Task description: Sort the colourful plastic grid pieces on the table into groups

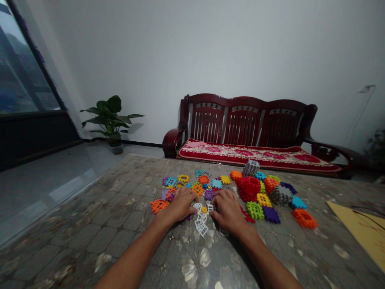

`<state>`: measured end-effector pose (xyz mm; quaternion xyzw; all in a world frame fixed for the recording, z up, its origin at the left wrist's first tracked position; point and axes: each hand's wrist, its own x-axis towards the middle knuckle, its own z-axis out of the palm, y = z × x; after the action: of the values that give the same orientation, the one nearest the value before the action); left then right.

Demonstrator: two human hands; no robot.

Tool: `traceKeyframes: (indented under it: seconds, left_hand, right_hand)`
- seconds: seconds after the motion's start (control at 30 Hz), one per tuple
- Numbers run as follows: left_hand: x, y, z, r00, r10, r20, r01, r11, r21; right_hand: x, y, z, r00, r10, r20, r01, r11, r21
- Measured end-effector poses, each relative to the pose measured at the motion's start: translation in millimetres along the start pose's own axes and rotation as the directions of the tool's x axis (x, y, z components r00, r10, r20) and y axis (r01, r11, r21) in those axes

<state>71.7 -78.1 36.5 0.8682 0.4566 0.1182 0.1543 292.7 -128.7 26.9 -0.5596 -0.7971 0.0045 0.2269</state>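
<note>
Both my hands rest palm down on a patterned table [126, 216] among many small plastic interlocking waffle tiles. My left hand [180, 204] lies with fingers curled over the tiles near an orange tile [159, 205] and a purple one. My right hand [229, 209] is beside it, fingers bent down onto white tiles [201, 224] between the two hands. What either hand grips under its fingers is hidden. To the right sits a red stacked cluster [249, 188], a grey cluster [280, 195], green [255, 210], purple and orange tiles [304, 218].
A yellow sheet [361, 230] lies at the table's right edge. Behind the table stands a dark wooden bench [240, 120] with a red cushion. A potted plant [111, 120] is on the floor at the left, near a window.
</note>
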Motion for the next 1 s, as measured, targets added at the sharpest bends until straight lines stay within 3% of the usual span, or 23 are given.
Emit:
traceKeyframes:
  seconds: [0.77, 1.0]
  left_hand:
    - [-0.1, -2.5, 1.2, 0.999, 0.018, -0.038, -0.020, 0.999, -0.041]
    - [0.2, -1.1, 0.0, 1.000, 0.027, 0.003, -0.027, 0.999, 0.036]
  right_hand:
    - [-0.6, -2.5, -3.0, 0.998, -0.013, 0.061, 0.017, 0.997, -0.069]
    - [1.7, -2.9, -3.4, 0.995, 0.010, 0.099, -0.007, 1.000, -0.030]
